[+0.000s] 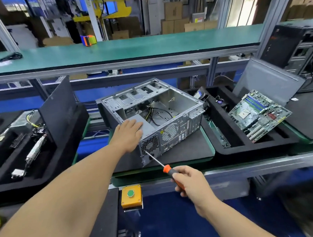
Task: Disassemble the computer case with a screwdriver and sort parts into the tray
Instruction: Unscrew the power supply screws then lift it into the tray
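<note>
I am pressing my flat left hand [128,132] on the power supply [143,125], heavy and stiff, at the computer case's [152,118] seven o'clock corner; my right hand [190,185] is gripping the screwdriver [167,170], tip at a rear screw.

Below my workbench I see a yellow button box [131,196] with a green button. An orange-and-green block [88,40] sits on the green shelf [147,45]; cardboard boxes [173,19] stand behind it.

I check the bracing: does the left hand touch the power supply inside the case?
Touching. The head view shows the left hand lying flat on the power supply, no gap.
</note>
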